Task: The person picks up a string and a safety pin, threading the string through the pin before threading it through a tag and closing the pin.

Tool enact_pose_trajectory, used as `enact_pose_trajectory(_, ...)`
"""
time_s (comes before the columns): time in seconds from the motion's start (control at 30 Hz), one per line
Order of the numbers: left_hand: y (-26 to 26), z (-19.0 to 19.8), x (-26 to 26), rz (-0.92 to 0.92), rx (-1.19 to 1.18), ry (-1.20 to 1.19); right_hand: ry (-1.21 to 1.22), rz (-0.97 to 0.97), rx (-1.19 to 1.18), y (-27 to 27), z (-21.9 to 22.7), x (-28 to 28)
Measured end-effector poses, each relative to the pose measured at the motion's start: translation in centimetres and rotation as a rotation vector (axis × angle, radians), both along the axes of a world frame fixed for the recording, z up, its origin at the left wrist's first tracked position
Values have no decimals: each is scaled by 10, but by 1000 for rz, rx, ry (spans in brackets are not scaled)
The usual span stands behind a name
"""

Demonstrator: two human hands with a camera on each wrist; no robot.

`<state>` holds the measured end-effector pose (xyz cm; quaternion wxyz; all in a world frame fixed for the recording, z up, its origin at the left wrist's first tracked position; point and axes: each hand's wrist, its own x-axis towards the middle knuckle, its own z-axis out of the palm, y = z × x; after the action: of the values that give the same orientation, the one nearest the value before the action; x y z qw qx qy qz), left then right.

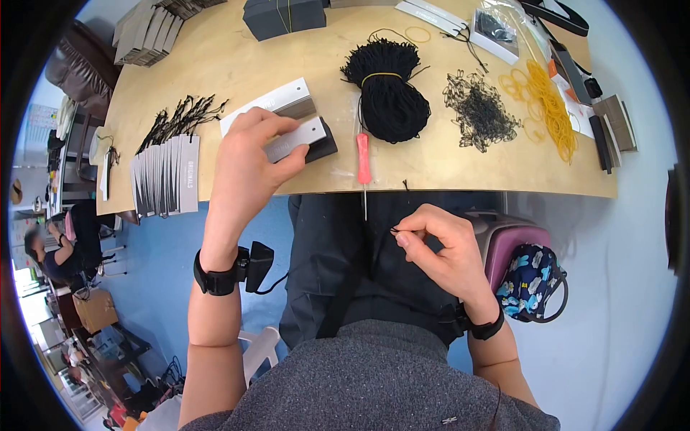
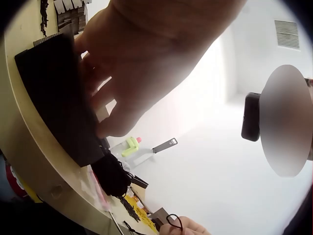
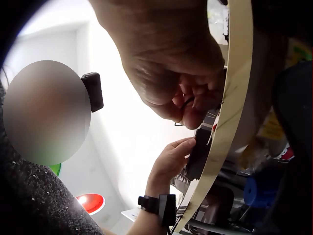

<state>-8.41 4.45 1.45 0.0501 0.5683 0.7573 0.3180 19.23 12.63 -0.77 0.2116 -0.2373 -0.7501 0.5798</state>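
My left hand (image 1: pixel 248 151) is over a stack of grey hang tags (image 1: pixel 311 132) beside a dark block (image 1: pixel 323 147), and its thumb and fingers pinch the top tag near its punched hole. In the left wrist view the block's dark side hides part of those fingers. My right hand (image 1: pixel 447 248), in front of the table edge above the lap, pinches a thin black cord loop (image 2: pixel 172 215) between thumb and forefinger. A pink-handled awl (image 1: pixel 364 159) lies between the hands, its metal shaft reaching past the table edge. Beyond it is a black cord bundle (image 1: pixel 392 93).
Strung tags (image 1: pixel 165 172) lie fanned at the left. To the right are a pile of black clips (image 1: pixel 481 111) and yellow rubber bands (image 1: pixel 550 108). A dark block (image 1: pixel 284 18) and tag stacks (image 1: pixel 147 36) stand at the back. A flowered bag (image 1: pixel 532 280) sits below the table.
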Motion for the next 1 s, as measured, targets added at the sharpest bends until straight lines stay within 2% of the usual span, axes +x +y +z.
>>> enact_pose_trajectory(0.1, -3, 7, 10, 55, 126, 132, 6, 0, 2, 0, -1, 1)
enact_pose_trajectory(0.23, -19, 9, 36, 84, 178, 95, -1, -5, 11, 1, -2, 4)
enact_pose_trajectory(0.37, -39, -5, 58, -7, 130, 8, -7, -25, -2, 0, -3, 7)
enact_pose_trajectory(0.43, -47, -22, 71, -147, 65, -130, -8, -30, -13, 0, -4, 8)
enact_pose_trajectory(0.53, -52, -40, 84, -151, 52, -277, -15, -38, -14, -1, -4, 9)
enact_pose_trajectory(0.77, -48, -58, 86, -145, 120, -168, 1, -7, -31, -7, -5, 6)
enact_pose_trajectory(0.87, -43, -58, 84, -111, 113, -242, -4, 14, -64, -12, -6, 3)
enact_pose_trajectory(0.93, -39, -57, 83, -107, -5, -469, -11, 16, -80, -14, -8, 1)
enact_pose_trajectory(1.0, -37, -60, 79, -112, -30, -507, -10, 28, -95, -18, -12, -1)
